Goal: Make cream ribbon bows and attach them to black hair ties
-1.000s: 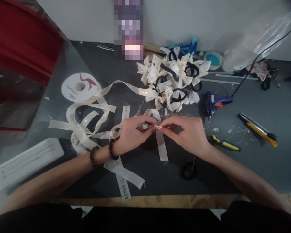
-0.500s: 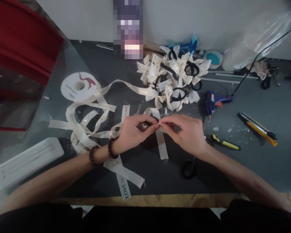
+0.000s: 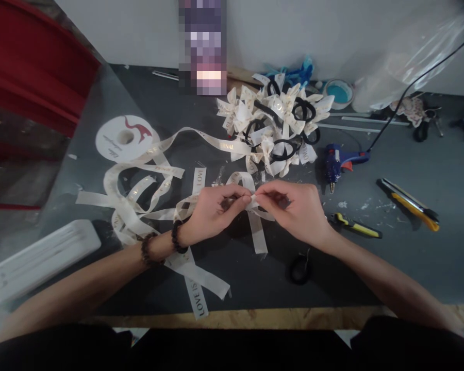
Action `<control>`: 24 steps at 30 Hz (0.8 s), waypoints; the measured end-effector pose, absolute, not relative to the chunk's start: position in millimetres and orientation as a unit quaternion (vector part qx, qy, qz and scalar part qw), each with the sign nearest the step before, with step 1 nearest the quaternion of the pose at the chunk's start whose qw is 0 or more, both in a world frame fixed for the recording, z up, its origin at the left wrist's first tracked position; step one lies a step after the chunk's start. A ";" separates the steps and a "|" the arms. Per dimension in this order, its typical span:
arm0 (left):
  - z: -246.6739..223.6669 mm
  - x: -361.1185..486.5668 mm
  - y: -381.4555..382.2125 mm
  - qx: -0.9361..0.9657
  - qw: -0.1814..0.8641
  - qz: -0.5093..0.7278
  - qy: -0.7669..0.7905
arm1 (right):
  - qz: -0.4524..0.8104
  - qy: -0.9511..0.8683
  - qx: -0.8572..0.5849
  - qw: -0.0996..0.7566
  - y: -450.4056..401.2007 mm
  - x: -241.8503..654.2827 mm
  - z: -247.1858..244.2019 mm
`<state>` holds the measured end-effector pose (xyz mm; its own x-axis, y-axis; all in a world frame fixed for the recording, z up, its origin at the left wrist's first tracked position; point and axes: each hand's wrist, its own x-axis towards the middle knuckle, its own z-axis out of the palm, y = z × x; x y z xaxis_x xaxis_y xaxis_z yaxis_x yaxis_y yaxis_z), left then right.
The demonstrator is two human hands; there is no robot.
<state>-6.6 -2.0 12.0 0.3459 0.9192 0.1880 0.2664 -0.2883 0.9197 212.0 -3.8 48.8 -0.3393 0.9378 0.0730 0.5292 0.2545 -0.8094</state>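
My left hand (image 3: pixel 220 208) and my right hand (image 3: pixel 294 208) meet at the fingertips over the middle of the table, both pinching a small piece of white ribbon (image 3: pixel 253 199). Ribbon loops up behind the fingertips, and a flat white strip (image 3: pixel 259 234) hangs below them. Behind my hands is a heap of white ribbon bows with black hair ties (image 3: pixel 274 118). Tangled printed ribbon (image 3: pixel 127 208) lies to the left of my left hand, by a white spool (image 3: pixel 116 138). A black hair tie (image 3: pixel 300 268) rests below my right hand.
On the right are a blue glue gun (image 3: pixel 338 162) with a black cord, a yellow cutter (image 3: pixel 413 206) and a yellow-handled tool (image 3: pixel 358 226). A white tray (image 3: pixel 46 260) sits at left. A tape roll (image 3: pixel 338 94) and clear plastic stand at the back.
The white ribbon between my fingertips shows more, and a piece of it now shows beneath my right fingers. The whole view has shifted slightly.
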 end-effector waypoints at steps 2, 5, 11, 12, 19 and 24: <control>11.4 -6.1 -1.9 0.696 0.433 0.394 0.416 | 0.371 -0.730 -0.500 0.284 -3.3 212.7 48.6; 8.2 -5.5 -2.0 0.667 0.471 0.417 0.398 | 0.382 -0.715 -0.504 0.298 -2.3 214.9 48.5; 0.0 -5.5 -3.3 0.616 0.483 0.440 0.441 | 0.399 -0.663 -0.525 0.354 -0.4 218.4 46.5; -1.1 -5.6 -3.2 0.612 0.477 0.445 0.447 | 0.402 -0.657 -0.527 0.360 -0.4 218.4 46.1; -4.4 -7.1 -3.3 0.621 0.435 0.487 0.433 | 0.337 -0.722 -0.513 0.319 1.3 217.0 51.1; -4.3 -8.9 -4.6 0.633 0.451 0.464 0.427 | 0.395 -0.723 -0.491 0.283 2.5 215.8 50.5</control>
<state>-8.9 -4.6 -4.3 0.2063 0.9574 0.2019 0.1220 -0.2298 0.9656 215.8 2.5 50.5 -0.3577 0.9336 0.0205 0.4869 0.2052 -0.8490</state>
